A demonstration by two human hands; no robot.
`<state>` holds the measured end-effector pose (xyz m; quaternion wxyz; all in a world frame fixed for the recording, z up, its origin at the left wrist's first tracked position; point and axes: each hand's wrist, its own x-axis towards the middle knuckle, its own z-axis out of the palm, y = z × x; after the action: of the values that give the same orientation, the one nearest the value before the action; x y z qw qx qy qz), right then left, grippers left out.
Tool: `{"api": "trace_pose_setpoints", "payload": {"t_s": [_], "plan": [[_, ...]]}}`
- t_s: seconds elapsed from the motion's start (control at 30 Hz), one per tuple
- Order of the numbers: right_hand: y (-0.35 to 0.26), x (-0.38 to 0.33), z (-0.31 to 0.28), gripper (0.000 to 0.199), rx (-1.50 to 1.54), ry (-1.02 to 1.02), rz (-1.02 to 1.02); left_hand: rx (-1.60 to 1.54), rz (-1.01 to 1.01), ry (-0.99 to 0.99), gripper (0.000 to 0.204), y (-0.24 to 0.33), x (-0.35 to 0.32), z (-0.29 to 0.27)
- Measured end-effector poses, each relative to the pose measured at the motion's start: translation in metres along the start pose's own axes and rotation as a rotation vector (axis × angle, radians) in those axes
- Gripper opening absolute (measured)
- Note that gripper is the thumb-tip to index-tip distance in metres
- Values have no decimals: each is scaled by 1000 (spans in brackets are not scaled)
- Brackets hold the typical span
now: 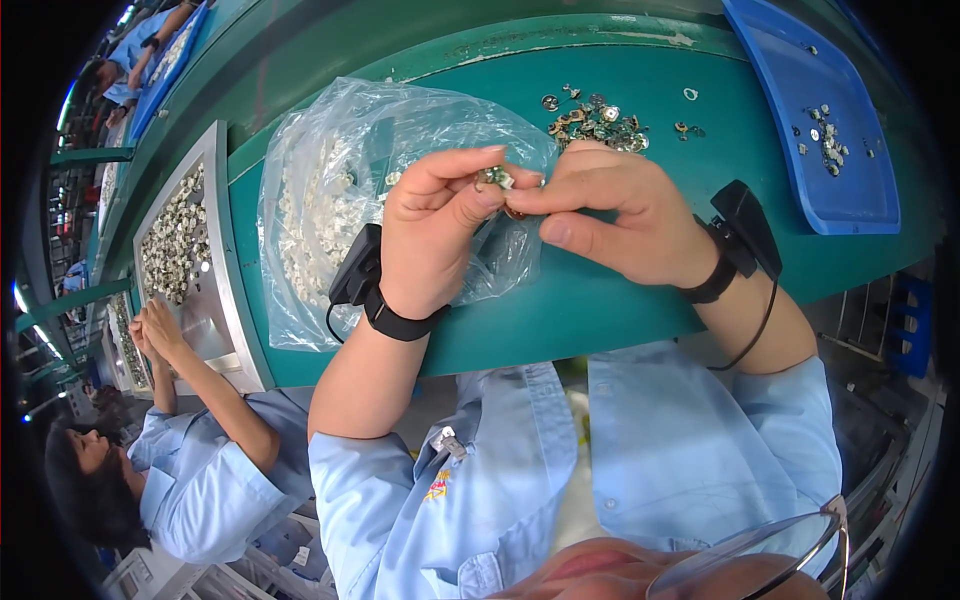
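In front of my chest, both hands meet over the clear plastic bag. My left hand (432,215) pinches a small metal part (495,178) between thumb and fingertips; it looks greenish and silvery. The index finger of my right hand (630,210) reaches to that part, with the thumb held lower and apart. At this index fingertip sits a small reddish-brown piece (515,212), partly hidden. What the curled fingers of my right hand grip, I cannot make out. Beneath, the bag (400,115) holds many small white parts (315,230).
Beyond my right hand lies a pile of small metal parts (605,122) on the green table (590,300). A blue tray (840,205) with a few parts stands at the far right. At left, a co-worker (205,470) handles parts by a metal-framed tray (235,300).
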<state>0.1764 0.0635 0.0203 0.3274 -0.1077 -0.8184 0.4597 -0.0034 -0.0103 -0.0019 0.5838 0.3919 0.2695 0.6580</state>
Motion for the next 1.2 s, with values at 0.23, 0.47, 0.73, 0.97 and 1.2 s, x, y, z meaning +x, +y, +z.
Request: {"api": "trace_pose_setpoints", "payload": {"t_s": [0.23, 0.47, 0.73, 0.97, 1.2], "plan": [[0, 2, -2, 25, -60, 153, -55, -12, -2, -81, 23, -1, 0, -2], [4, 3, 1, 24, -215, 98, -151, 195, 17, -66, 20, -5, -4, -5], [-3, 2, 1, 23, -17, 170, 54, 234, 73, -22, 23, 0, 0, 0], [-3, -1, 0, 25, 45, 200, 158, 193, -31, 75, 21, 2, 0, 8], [-3, 0, -1, 26, -93, 173, 54, 225, -37, 61, 21, 1, -1, 8]]}}
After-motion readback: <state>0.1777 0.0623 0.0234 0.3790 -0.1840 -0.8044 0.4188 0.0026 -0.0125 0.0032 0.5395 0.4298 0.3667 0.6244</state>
